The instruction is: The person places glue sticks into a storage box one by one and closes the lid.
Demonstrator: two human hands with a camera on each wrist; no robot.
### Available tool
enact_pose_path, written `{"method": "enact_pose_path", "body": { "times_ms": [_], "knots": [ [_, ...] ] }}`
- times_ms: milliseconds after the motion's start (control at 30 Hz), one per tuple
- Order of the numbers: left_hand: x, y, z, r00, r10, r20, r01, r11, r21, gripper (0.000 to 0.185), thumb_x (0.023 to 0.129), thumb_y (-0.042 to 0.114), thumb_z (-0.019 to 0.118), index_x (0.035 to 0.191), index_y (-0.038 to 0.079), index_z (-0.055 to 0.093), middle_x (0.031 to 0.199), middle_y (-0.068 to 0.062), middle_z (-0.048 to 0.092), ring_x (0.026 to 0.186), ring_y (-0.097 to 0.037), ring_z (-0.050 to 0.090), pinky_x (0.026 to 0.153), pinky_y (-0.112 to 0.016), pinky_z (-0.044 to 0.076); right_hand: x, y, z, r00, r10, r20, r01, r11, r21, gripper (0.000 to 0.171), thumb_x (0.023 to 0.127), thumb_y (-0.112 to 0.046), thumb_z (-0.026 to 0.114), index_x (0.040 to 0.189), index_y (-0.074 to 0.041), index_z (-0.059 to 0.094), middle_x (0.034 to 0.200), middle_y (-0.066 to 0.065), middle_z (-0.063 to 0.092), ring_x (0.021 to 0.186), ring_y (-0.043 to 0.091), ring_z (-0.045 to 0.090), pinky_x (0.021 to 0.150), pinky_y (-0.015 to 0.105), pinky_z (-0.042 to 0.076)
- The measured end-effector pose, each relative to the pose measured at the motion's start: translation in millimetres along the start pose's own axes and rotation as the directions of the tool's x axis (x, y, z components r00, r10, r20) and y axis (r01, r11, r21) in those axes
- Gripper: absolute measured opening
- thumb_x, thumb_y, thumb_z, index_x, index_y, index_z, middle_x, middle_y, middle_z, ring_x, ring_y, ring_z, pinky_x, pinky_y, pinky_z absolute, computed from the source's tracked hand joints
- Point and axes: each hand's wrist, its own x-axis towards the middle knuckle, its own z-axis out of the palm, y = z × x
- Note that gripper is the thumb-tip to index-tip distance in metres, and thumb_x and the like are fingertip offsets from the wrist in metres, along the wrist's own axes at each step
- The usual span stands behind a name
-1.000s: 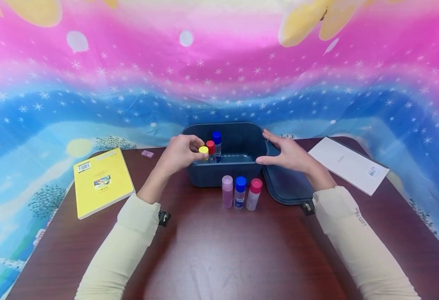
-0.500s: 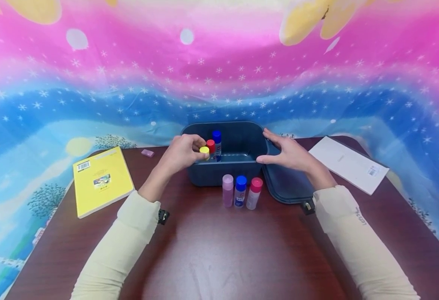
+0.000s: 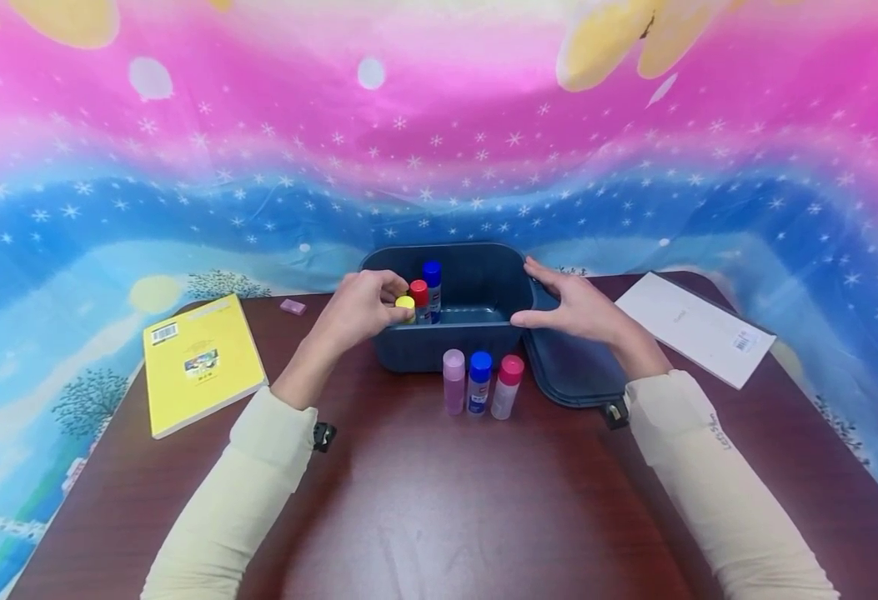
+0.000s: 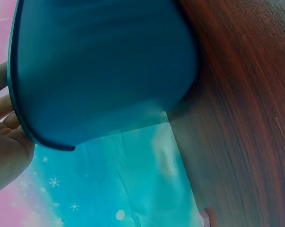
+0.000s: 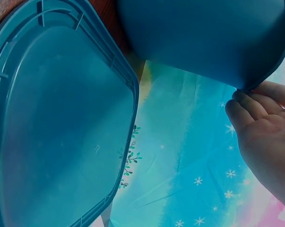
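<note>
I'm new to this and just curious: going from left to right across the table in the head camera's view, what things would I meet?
Yellow book → small pink eraser → left hand → blue bin → right hand → white booklet.

The dark blue plastic box point(image 3: 446, 333) which the right hand point(image 3: 581, 308) touches at its rim has a smooth, matt wall. Under the right wrist lies the flat blue plastic lid point(image 3: 574, 371), also smooth, with moulded ribs along its edge. The yellow-capped glue stick point(image 3: 406, 307) that the left hand point(image 3: 359, 307) pinches has a smooth plastic cap with a light shine. The dark brown wooden table point(image 3: 439, 500) below both forearms is polished and glossy, with fine grain. The starry pink-and-blue cloth point(image 3: 439, 167) behind the hands looks thin, creased and slightly shiny.
</note>
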Motion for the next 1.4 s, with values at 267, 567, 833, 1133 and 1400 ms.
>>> {"method": "enact_pose_path", "body": {
  "times_ms": [267, 567, 833, 1133, 1400],
  "knots": [
    [-6.0, -0.5, -8.5, 0.999, 0.028, -0.031, -0.028, 1.0, 0.011, 0.037, 0.089, 0.016, 0.08, 0.121, 0.0, 0.069, 0.112, -0.013, 0.072, 0.104, -0.026, 0.067, 0.09, -0.039, 0.056, 0, 2, 0, 1.0, -0.006, -0.013, 0.007, 1.0, 0.022, 0.096, 0.09, -0.049, 0.075, 0.161, -0.009, 0.024, 0.168, 0.008, 0.019, 0.149, 0.037, 0.029, 0.115, 0.061, 0.029],
    [-13.3, -4.4, -15.3, 0.996, 0.02, -0.091, -0.022, 1.0, -0.015, 0.034, 0.094, 0.02, 0.076, 0.124, 0.005, 0.068, 0.117, -0.011, 0.07, 0.107, -0.025, 0.066, 0.09, -0.04, 0.057, 2, 4, 0, 1.0, -0.006, -0.004, 0.006, 0.999, 0.047, 0.095, 0.09, -0.048, 0.074, 0.161, -0.01, 0.025, 0.168, 0.01, 0.019, 0.149, 0.038, 0.028, 0.115, 0.061, 0.029],
    [-15.9, -11.5, -24.2, 0.973, 0.039, -0.227, -0.049, 0.998, -0.038, 0.033, 0.096, 0.025, 0.073, 0.123, 0.007, 0.068, 0.119, -0.01, 0.069, 0.107, -0.029, 0.067, 0.091, -0.046, 0.056, -2, 2, -5, 0.999, -0.033, 0.0, 0.033, 0.997, 0.075, 0.091, 0.091, -0.042, 0.076, 0.161, -0.009, 0.028, 0.166, 0.012, 0.024, 0.149, 0.038, 0.029, 0.116, 0.057, 0.03],
    [-13.1, -31.2, -25.0, 0.968, -0.089, -0.237, 0.065, 0.992, -0.108, 0.04, 0.098, 0.033, 0.069, 0.131, 0.01, 0.065, 0.141, -0.011, 0.053, 0.125, -0.03, 0.057, 0.105, -0.082, 0.012, -17, -4, -10, 0.991, -0.106, -0.081, 0.116, 0.984, 0.134, 0.076, 0.092, -0.024, 0.078, 0.155, -0.005, 0.041, 0.159, 0.014, 0.038, 0.144, 0.036, 0.037, 0.114, 0.055, 0.034],
    [-8.7, -51.0, -17.3, 0.974, -0.167, -0.152, 0.078, 0.881, -0.467, 0.045, 0.101, 0.023, 0.066, 0.141, 0.006, 0.057, 0.144, -0.016, 0.054, 0.13, -0.03, 0.055, 0.115, -0.056, 0.033, -35, -16, -13, 0.987, -0.103, -0.125, 0.124, 0.976, 0.179, 0.057, 0.091, -0.021, 0.079, 0.143, -0.007, 0.058, 0.139, 0.013, 0.06, 0.128, 0.032, 0.055, 0.107, 0.055, 0.043]
  ]
}}
